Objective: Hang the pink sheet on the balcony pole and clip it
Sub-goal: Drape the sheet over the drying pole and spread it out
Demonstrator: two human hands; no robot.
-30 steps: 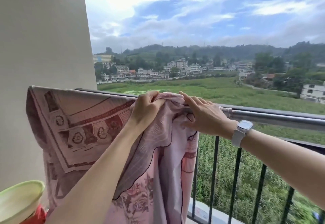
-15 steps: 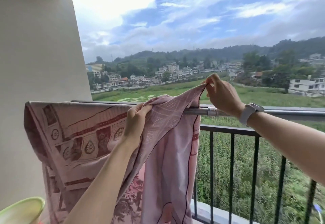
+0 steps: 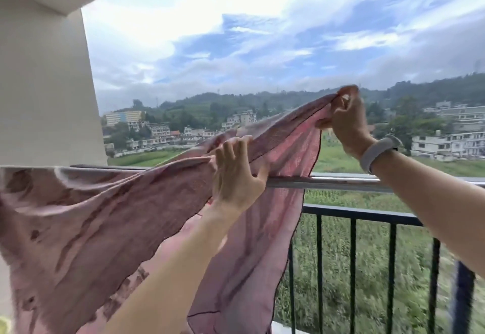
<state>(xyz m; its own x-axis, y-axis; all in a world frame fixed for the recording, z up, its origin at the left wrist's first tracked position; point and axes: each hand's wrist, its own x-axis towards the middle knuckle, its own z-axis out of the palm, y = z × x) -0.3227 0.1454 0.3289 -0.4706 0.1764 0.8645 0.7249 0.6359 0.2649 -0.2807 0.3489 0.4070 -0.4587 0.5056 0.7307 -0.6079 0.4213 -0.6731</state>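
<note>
While the cloth is only partly spread, these lines cover the step:

Pink sheet: the pink sheet (image 3: pixel 110 218) is draped over the balcony pole (image 3: pixel 341 181) at the left, bunched toward the wall, with one edge lifted up and to the right, clear of the pole.

Right hand: the right hand (image 3: pixel 346 121) has its fingers curled round the raised edge of the sheet, holding it above the pole; a pale wristband (image 3: pixel 378 154) sits on that wrist.

Left hand: the left hand (image 3: pixel 236 173) lies on the cloth at the pole, fingers fairly straight on top and thumb tucked underneath; whether it truly grips is hard to tell.

Step in hand: judged as spreading the sheet rightward along the pole.

Doing it well: the left hand should probably pin the cloth so it does not slide, while the right draws the edge out taut and level, then lowers it over the pole so both sides hang evenly.

Risk: thin cloth may catch wind or slip outside the black railing (image 3: pixel 351 215).

Clips: none visible; clipping is not yet done.

Containers: a yellow-green sliver (image 3: pixel 4 325) shows at the lower left edge; what it is and what it holds cannot be told.
</note>
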